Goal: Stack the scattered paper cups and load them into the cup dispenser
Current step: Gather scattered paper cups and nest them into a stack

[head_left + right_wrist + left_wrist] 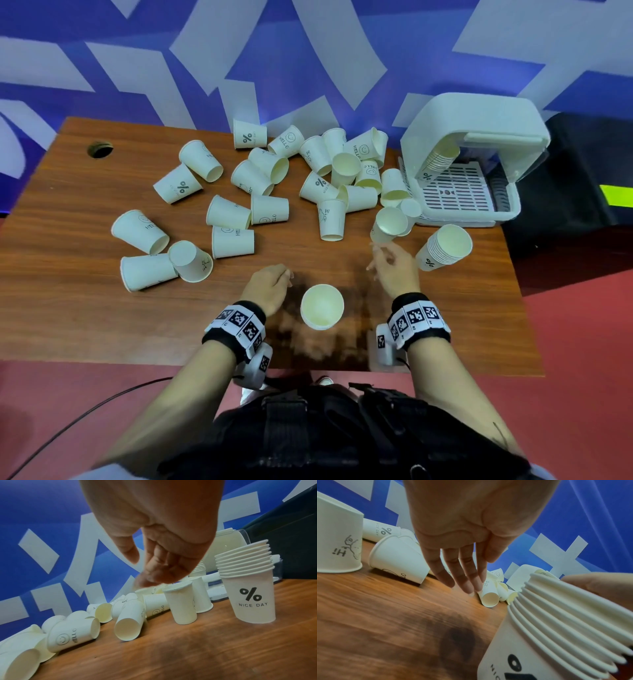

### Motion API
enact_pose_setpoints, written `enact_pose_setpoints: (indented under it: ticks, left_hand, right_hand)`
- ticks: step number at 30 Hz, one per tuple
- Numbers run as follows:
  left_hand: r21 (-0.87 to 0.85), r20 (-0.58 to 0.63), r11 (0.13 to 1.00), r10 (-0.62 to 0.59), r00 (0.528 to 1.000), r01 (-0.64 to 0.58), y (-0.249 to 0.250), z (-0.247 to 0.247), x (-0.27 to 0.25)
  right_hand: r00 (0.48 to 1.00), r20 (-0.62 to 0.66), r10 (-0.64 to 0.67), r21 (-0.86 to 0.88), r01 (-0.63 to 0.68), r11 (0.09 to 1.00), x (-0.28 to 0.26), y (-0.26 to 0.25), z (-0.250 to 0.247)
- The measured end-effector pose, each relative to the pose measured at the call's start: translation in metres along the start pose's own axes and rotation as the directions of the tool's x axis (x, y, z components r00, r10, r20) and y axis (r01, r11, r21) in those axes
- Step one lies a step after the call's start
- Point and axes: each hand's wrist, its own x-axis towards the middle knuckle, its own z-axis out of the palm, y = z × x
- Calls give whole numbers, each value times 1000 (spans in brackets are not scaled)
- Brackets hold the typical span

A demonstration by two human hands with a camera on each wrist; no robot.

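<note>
Between both hands' loose, empty fingers, 1 upright stack of cups, untouched.

Looks like a staged demo or recording setup, not a real cafe. Wood-grain desk with a cable hole, pushed against a blue-and-white printed backdrop. Red floor below. Tagged bands strapped on both wrists.
</note>
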Motion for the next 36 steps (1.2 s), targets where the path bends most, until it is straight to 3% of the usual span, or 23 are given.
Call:
enact_pose_setpoints:
  ticks: [5, 13, 17, 20, 25, 28, 33, 36]
  left_hand:
    - [-4, -31, 1000, -17, 999, 17, -1, 1, 6]
    - [-6, -109, 999, -51, 993, 50, 1, -4, 13]
    - [29, -165, 999, -37, 986, 42, -8, -5, 18]
    - [-43, -266, 995, -103, 958, 95, -16, -8, 22]
    - [-265, -461, 936, -334, 823, 232, -19, -24, 29]
    - [-404, -505, 889, -414, 757, 217, -23, -33, 37]
    - [-445, -400, 843, -490, 775, 303, -47, -40, 55]
    - [-246, -320, 888, -452, 833, 387, -52, -43, 55]
  right_hand:
    - [976, 52, 209, -161, -199, 967, 36, 6, -5]
    - [938, 132, 321, -262, -279, 924, 49, -4, -4]
    - [958, 91, 273, -279, -239, 930, 46, -8, -8]
    - [972, 22, 233, -208, -224, 952, 47, -2, -8]
    - [987, -69, 147, -33, -149, 988, 32, -3, -16]
    - [994, -54, 96, 108, -90, 990, 22, -9, -19]
    - [1000, 23, -15, 372, 6, 928, -9, -33, -27]
    - [988, 105, -112, 420, 58, 906, -29, -48, -29]
